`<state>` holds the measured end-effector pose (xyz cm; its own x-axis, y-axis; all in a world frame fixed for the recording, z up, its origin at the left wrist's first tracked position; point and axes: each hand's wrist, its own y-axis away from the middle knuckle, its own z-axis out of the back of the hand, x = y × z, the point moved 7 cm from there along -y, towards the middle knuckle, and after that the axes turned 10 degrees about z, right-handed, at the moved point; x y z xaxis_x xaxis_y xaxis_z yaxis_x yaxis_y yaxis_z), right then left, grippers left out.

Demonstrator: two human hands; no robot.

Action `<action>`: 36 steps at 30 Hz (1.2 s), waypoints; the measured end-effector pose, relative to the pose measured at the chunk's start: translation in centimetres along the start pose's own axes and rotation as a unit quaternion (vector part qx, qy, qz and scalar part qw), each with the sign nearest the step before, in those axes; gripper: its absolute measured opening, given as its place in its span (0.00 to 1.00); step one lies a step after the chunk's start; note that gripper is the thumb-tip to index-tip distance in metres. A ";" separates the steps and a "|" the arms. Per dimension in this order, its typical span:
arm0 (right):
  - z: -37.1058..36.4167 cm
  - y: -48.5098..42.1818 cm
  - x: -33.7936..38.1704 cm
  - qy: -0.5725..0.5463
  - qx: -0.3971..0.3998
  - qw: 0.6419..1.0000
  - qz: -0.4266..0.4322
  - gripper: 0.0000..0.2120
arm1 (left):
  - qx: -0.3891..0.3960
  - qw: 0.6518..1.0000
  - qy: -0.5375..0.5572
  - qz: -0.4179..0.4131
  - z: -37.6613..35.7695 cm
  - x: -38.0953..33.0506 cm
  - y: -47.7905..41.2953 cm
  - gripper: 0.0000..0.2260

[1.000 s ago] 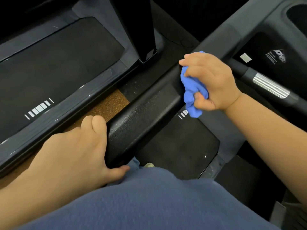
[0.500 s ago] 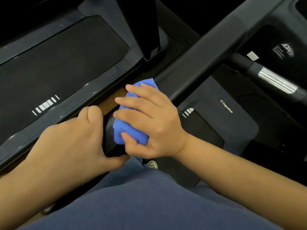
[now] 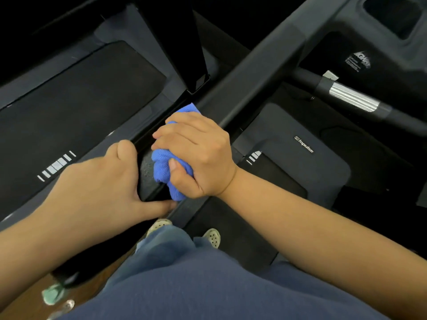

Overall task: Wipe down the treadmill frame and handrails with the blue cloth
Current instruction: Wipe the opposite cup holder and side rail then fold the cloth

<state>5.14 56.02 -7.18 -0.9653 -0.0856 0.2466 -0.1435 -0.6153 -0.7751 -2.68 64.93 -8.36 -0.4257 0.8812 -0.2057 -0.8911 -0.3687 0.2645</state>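
While the left hand [image 3: 99, 185] grips the handrail [image 3: 265, 63], the right hand [image 3: 201, 153] clutches the blue cloth [image 3: 161, 167], wiping its end; next, likely farther along.

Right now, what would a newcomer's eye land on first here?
The bright blue cloth at centre, bunched in the right hand and pressed on the near end of the black handrail. Just left of it, the left hand grips that same end. At upper right, a silver grip glints.
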 end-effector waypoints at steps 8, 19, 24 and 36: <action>0.1 -0.4 -1.2 -0.005 0.043 0.998 -0.045 0.19 | 0.003 0.999 -0.035 -0.035 0.2 0.0 -0.2 0.31; 2.3 2.4 -5.0 0.077 -0.173 0.859 -0.476 0.17 | 0.122 0.988 0.074 -0.059 -0.7 1.4 -1.0 0.27; -1.5 3.5 3.6 0.061 -0.230 0.802 -0.547 0.22 | 0.173 0.959 0.205 -0.095 -0.8 2.7 -1.9 0.18; -5.0 4.5 10.3 0.008 -0.298 0.742 -0.601 0.22 | 0.115 0.963 0.222 -0.105 -0.5 3.2 -0.6 0.25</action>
<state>-6.55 56.30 -11.00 -0.0650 0.2564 0.9644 -0.9689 0.2151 -0.1225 -3.58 67.84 -9.60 -0.3102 0.6974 -0.6461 -0.9285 -0.0763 0.3634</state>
